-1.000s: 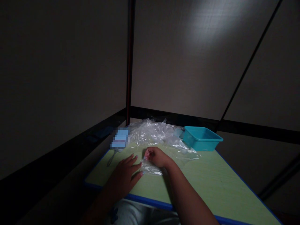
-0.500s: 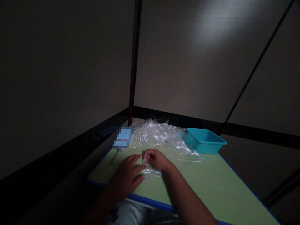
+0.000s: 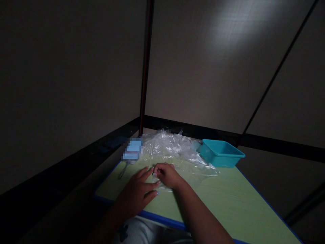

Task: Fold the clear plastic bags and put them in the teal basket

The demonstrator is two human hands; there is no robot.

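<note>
My right hand [image 3: 166, 174] is closed, its thumb and fingers pinched at the left edge of a clear plastic bag [image 3: 189, 169] lying flat on the table. The exact spot of the pinch is small and dim. Close by on the left, my left hand [image 3: 137, 191] is open with fingers spread, palm down, fingertips by the bag's edge and just short of the right fingers. Beyond both hands, a crumpled heap of clear plastic [image 3: 167, 144] covers the far end of the table; where the bag ends and the heap begins is unclear.
A turquoise plastic basin [image 3: 220, 157] stands at the far right of the green table [image 3: 228, 200], which has a blue edge. At the far left lies a blurred-out light blue item [image 3: 133, 149] with a cord loop [image 3: 123, 171]. Dark walls close in the left and back.
My right hand has shifted slightly left and its fingers have curled in more over the bag's edge. My left fingers have moved slightly. The basin and plastic heap stay put.
</note>
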